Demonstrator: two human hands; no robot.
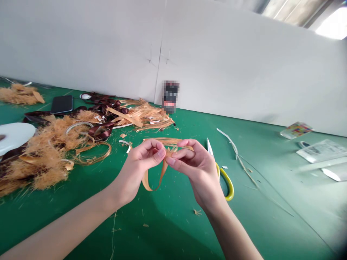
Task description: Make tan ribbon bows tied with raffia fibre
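Two bare hands held one tan ribbon strip above a green bench, near the middle of the view. The left hand and the right hand were each closed narrowly, thumb against curled fingers, pinching the strip with their fingertips almost meeting. The strip was flat, thin and faintly glossy. Its lower part hung below the hands in a narrow loop, while its upper part ran across behind the fingers, with fine shredded fibres fraying from it between them.

Yellow-handled scissors lay just beside the right hand, partly hidden by it, with a pale blade showing above. To the left, a large heap of fluffy shredded tan fibre was mixed with curled ribbon lengths. Behind it lay glossy dark maroon ribbon and a second frayed tan heap, with a black smartphone farther back. A white disc sat at the left edge. On the right lay a thin pale strip, loose printed papers and a colourful packet, below a white board wall.
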